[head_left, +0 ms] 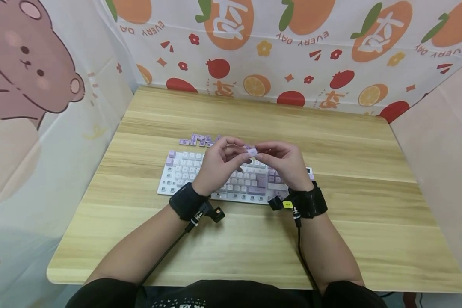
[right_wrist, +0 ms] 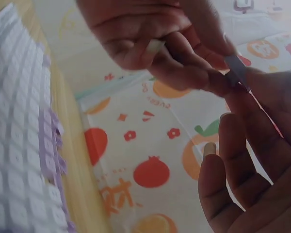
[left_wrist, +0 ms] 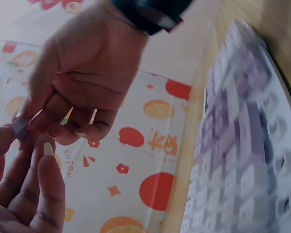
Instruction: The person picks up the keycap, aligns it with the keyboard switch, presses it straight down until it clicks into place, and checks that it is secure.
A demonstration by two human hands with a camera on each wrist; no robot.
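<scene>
A small pale purple keycap [head_left: 252,152] is up in the air over the keyboard, between both hands. My left hand [head_left: 220,164] pinches it from one side with thumb and fingertips, and my right hand [head_left: 286,161] pinches it from the other. The right wrist view shows the keycap [right_wrist: 237,70] side-on, with the fingertips of both hands meeting at it. Below lies a white and purple keyboard [head_left: 235,197], partly covered by the hands and wrists. Several of its switches along the left side and the front row stand bare.
Behind the keyboard, several loose purple keycaps [head_left: 200,140] lie on the wooden table [head_left: 231,248], some partly hidden by the left hand. A printed cloth [head_left: 277,55] hangs at the table's back edge. Black cables run from both wrist cameras along the forearms.
</scene>
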